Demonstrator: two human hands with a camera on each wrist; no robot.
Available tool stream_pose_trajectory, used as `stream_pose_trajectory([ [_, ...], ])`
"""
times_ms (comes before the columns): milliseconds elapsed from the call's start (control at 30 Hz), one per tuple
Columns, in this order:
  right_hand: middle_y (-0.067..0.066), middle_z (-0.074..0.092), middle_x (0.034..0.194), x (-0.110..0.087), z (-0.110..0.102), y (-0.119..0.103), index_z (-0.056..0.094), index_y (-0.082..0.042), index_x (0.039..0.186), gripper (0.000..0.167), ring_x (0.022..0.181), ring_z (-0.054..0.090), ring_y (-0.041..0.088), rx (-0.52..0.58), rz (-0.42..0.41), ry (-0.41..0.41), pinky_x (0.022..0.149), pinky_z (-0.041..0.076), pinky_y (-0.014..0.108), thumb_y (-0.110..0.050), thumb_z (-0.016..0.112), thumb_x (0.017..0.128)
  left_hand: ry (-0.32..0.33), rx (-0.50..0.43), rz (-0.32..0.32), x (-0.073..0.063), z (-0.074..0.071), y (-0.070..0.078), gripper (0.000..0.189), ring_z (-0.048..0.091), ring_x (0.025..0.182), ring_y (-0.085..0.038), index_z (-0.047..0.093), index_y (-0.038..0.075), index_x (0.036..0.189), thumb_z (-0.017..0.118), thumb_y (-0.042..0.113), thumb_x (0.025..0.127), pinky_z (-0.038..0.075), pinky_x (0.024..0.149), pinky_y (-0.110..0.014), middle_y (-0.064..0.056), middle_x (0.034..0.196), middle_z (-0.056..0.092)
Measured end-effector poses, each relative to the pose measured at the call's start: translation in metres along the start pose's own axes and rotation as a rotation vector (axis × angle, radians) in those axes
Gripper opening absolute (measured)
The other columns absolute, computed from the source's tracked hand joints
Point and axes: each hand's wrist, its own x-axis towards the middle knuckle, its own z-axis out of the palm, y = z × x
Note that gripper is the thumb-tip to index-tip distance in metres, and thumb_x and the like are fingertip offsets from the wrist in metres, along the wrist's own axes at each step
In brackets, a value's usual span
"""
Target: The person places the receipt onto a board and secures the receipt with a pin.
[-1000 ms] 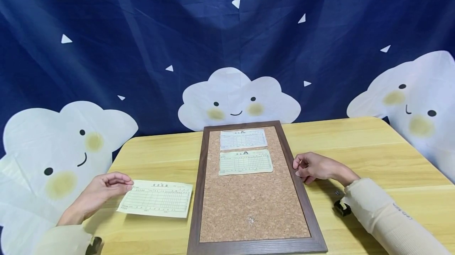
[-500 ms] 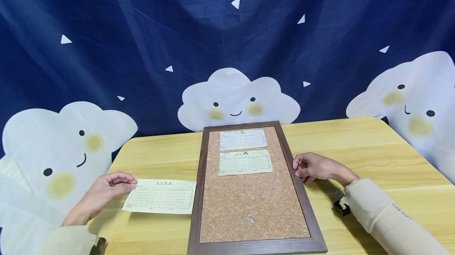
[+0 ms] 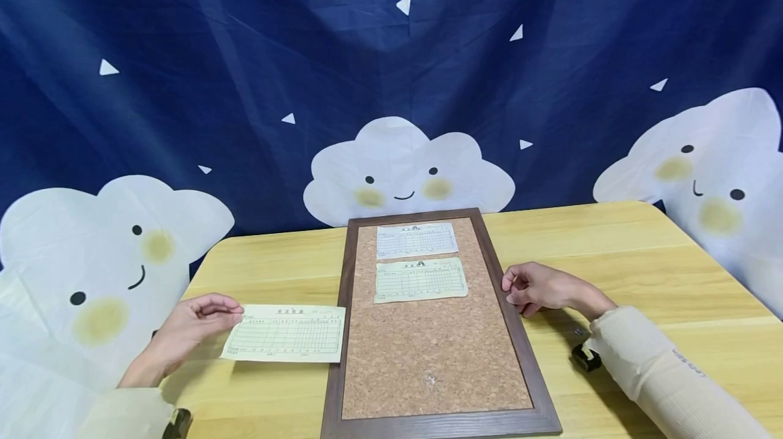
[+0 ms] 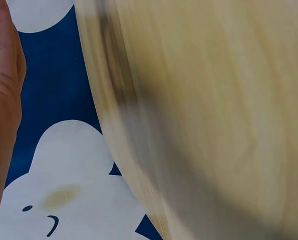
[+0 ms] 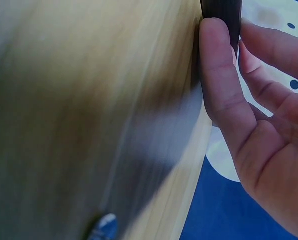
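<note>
In the head view my left hand [image 3: 186, 330] pinches the left end of a pale yellow printed slip [image 3: 287, 337] between thumb and fingers. The slip's right end overlaps the left side of a brown-framed cork board [image 3: 397, 337]; whether it touches the wood is unclear. My right hand [image 3: 538, 289] grips the board's right frame edge; in the right wrist view, thumb and fingers lie on either side of the dark frame [image 5: 221, 15]. A whitish slip [image 3: 418, 240] and a second yellow slip [image 3: 421, 281] lie on the upper cork. The left wrist view shows only part of the left hand [image 4: 3, 65].
A small clear thing [image 3: 430, 378], perhaps a pin, sits low on the cork. Another small shiny thing [image 3: 578, 331] lies on the wooden table [image 3: 587, 242] near the right wrist. A blue curtain [image 3: 257, 51] with clouds hangs behind.
My left hand has carried the yellow slip rightward and slightly up, so that its right end now overlaps the board's frame. My right hand stays at the frame edge.
</note>
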Motion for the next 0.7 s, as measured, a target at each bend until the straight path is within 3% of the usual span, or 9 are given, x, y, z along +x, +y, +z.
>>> stream_pose_trajectory([
  [700, 0.008, 0.052, 0.08, 0.001, -0.001, 0.002, 0.051, 0.008, 0.099, 0.01, 0.071, 0.057, 0.02, 0.01, -0.015, -0.006, 0.065, 0.057, 0.039, 0.006, 0.059, 0.094, 0.019, -0.087, 0.021, 0.004, 0.017, 0.0, 0.009, 0.069, 0.083, -0.007, 0.069, -0.002, 0.095, 0.072, -0.006, 0.087, 0.055, 0.074, -0.02, 0.004, 0.089, 0.073],
])
